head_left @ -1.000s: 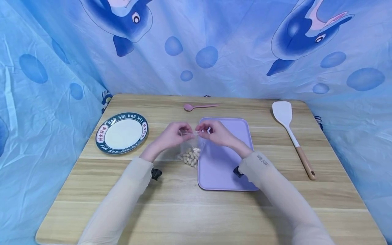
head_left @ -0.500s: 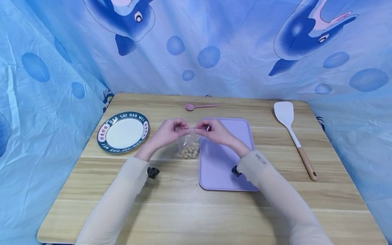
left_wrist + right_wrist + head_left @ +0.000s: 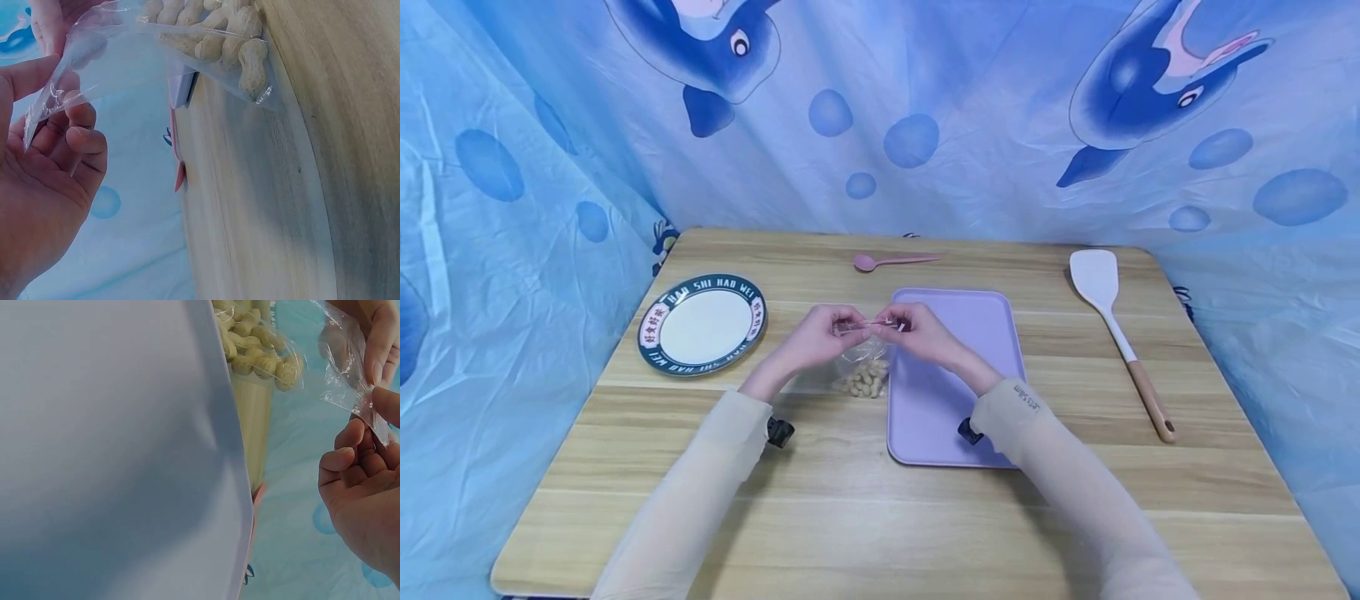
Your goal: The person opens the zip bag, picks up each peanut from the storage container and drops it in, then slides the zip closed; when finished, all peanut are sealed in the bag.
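Note:
A clear plastic bag (image 3: pixel 854 359) of unshelled peanuts (image 3: pixel 240 31) stands just left of the purple tray (image 3: pixel 951 417). My left hand (image 3: pixel 822 335) pinches the bag's top edge between thumb and fingers. Close beside it, my right hand (image 3: pixel 925 332) pinches the same edge on the other side. In the left wrist view the film runs from the left hand (image 3: pixel 53 162) down to the peanuts in the bottom. The right wrist view has the right hand (image 3: pixel 369 481) at the crinkled top edge, its outer fingers curled. Whether the bag's mouth is sealed, I cannot tell.
To the left lies a white plate (image 3: pixel 703 327) with a dark green lettered rim. A pink spoon (image 3: pixel 895 261) is at the table's back edge. On the right rests a white spatula (image 3: pixel 1097 279) with a wooden handle. A blue curtain (image 3: pixel 865 100) hangs behind the table (image 3: pixel 850 517).
Both hands first rose a little and drew the bag's top edge wider. Since then they have come slightly lower and closer together, still holding it. The tray, plate, spoon and spatula stayed put.

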A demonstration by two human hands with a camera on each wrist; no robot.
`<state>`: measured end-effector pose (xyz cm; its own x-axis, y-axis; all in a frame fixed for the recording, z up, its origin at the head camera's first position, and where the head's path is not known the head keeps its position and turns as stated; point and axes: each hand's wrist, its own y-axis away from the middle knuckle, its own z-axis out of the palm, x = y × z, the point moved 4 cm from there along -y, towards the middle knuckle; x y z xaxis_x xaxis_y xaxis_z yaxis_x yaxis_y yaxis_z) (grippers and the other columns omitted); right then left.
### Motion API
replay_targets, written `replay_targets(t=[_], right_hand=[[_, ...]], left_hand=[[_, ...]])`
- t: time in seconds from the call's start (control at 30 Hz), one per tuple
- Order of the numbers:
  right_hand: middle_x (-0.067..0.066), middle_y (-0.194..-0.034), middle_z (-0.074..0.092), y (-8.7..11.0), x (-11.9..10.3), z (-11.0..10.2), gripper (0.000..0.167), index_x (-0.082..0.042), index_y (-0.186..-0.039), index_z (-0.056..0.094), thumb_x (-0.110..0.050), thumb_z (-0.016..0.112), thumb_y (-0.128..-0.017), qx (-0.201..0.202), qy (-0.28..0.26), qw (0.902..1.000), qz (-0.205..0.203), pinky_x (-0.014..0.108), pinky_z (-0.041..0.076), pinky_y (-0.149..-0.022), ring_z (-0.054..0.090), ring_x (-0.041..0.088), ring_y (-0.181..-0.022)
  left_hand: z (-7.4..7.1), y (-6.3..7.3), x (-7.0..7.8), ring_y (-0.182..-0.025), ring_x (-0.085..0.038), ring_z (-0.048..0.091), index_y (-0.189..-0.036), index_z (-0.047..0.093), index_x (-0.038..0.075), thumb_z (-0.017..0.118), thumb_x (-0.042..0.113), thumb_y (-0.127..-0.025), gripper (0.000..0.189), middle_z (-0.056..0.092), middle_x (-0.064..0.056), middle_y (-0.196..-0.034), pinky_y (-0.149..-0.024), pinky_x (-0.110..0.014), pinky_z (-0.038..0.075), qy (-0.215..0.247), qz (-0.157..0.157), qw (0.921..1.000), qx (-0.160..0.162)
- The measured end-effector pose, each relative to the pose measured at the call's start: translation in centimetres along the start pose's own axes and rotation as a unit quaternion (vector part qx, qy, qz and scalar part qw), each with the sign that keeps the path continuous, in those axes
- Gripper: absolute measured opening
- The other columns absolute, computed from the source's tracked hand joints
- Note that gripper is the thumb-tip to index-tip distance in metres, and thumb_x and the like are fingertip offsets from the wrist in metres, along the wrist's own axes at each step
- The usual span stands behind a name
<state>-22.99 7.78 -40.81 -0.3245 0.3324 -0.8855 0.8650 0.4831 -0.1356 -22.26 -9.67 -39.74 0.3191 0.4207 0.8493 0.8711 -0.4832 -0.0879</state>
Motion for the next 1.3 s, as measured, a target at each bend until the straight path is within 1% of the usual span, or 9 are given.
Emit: replay_targets(t=[0.3, 0.57, 0.7, 0.87, 0.93, 1.1, 1.17, 1.3], right_hand=[[0.007, -0.087, 0.068, 0.2, -0.1, 0.2, 0.012, 0.002, -0.098, 0.072, -0.007, 0.067, -0.093, 0.001, 0.002, 1.0, -0.006, 0.024, 0.046, -0.063, 0.056, 0.014, -0.072], [0.004, -0.084, 0.067, 0.2, -0.5, 0.2, 0.012, 0.001, -0.095, 0.073, -0.011, 0.071, -0.092, 0.005, 0.011, 0.9999, -0.009, 0.025, 0.045, -0.062, 0.054, 0.013, -0.07], [0.003, -0.083, 0.066, 0.2, -0.5, 0.2, 0.012, 0.0, -0.093, 0.073, -0.012, 0.072, -0.091, 0.006, 0.012, 0.9999, -0.009, 0.025, 0.045, -0.062, 0.054, 0.014, -0.069], [0.001, -0.077, 0.064, 0.4, 0.0, 0.0, 0.011, 0.0, -0.092, 0.074, -0.01, 0.073, -0.09, 0.016, -0.003, 0.9998, 0.012, 0.024, 0.042, -0.059, 0.051, 0.013, -0.067], [0.001, -0.076, 0.063, 0.4, 0.2, -0.1, 0.01, 0.001, -0.09, 0.074, -0.009, 0.072, -0.09, 0.02, -0.009, 0.9996, 0.017, 0.023, 0.04, -0.059, 0.05, 0.013, -0.066], [0.002, -0.077, 0.066, 0.6, 0.2, -0.4, 0.012, 0.002, -0.091, 0.074, -0.009, 0.071, -0.091, 0.023, -0.012, 0.9995, 0.017, 0.023, 0.042, -0.061, 0.053, 0.014, -0.067], [0.003, -0.079, 0.068, 0.6, 0.3, -0.5, 0.012, 0.002, -0.093, 0.075, -0.01, 0.071, -0.091, 0.028, -0.007, 0.9994, 0.018, 0.024, 0.043, -0.062, 0.054, 0.015, -0.068], [0.005, -0.082, 0.07, 0.7, 0.5, -0.8, 0.012, 0.003, -0.095, 0.074, -0.008, 0.071, -0.091, 0.041, -0.006, 0.9989, 0.023, 0.024, 0.045, -0.063, 0.056, 0.016, -0.07]], left_hand=[[0.0, 0.1, -0.1, -0.094, -0.024, 0.068, -0.099, 0.073, 0.001, 0.069, 0.009, -0.092, 0.012, 0.073, -0.01, -0.1, -0.085, -0.036, 0.056, 0.005, 0.007, 0.9999, 0.006], [0.1, 0.2, -0.1, -0.087, -0.022, 0.067, -0.097, 0.074, 0.002, 0.07, 0.009, -0.091, 0.01, 0.073, -0.009, -0.096, -0.078, -0.036, 0.056, 0.006, 0.01, 0.9997, 0.02], [0.1, 0.2, -0.1, -0.088, -0.023, 0.067, -0.096, 0.074, 0.002, 0.07, 0.008, -0.091, 0.009, 0.073, -0.009, -0.096, -0.08, -0.037, 0.056, 0.002, 0.016, 0.9996, 0.022], [0.0, 0.3, -0.4, -0.088, -0.022, 0.066, -0.097, 0.074, 0.003, 0.071, 0.009, -0.09, 0.009, 0.073, -0.007, -0.096, -0.079, -0.036, 0.056, -0.005, 0.008, 0.9997, 0.024], [0.0, 0.3, -0.5, -0.086, -0.022, 0.066, -0.097, 0.074, 0.003, 0.071, 0.009, -0.09, 0.009, 0.073, -0.007, -0.095, -0.076, -0.036, 0.056, -0.004, 0.001, 0.9997, 0.022], [-0.3, 0.4, -0.6, -0.083, -0.021, 0.066, -0.097, 0.074, 0.004, 0.071, 0.011, -0.09, 0.01, 0.072, -0.006, -0.094, -0.073, -0.035, 0.057, -0.006, -0.013, 0.9997, 0.018], [-0.5, 0.5, -0.7, -0.084, -0.021, 0.066, -0.097, 0.074, 0.005, 0.071, 0.011, -0.09, 0.009, 0.072, -0.005, -0.093, -0.075, -0.035, 0.057, -0.009, -0.017, 0.9997, 0.018], [-0.9, 0.6, -0.8, -0.088, -0.023, 0.066, -0.096, 0.073, 0.004, 0.071, 0.011, -0.09, 0.009, 0.072, -0.006, -0.094, -0.082, -0.038, 0.056, -0.014, -0.019, 0.9996, 0.016]])
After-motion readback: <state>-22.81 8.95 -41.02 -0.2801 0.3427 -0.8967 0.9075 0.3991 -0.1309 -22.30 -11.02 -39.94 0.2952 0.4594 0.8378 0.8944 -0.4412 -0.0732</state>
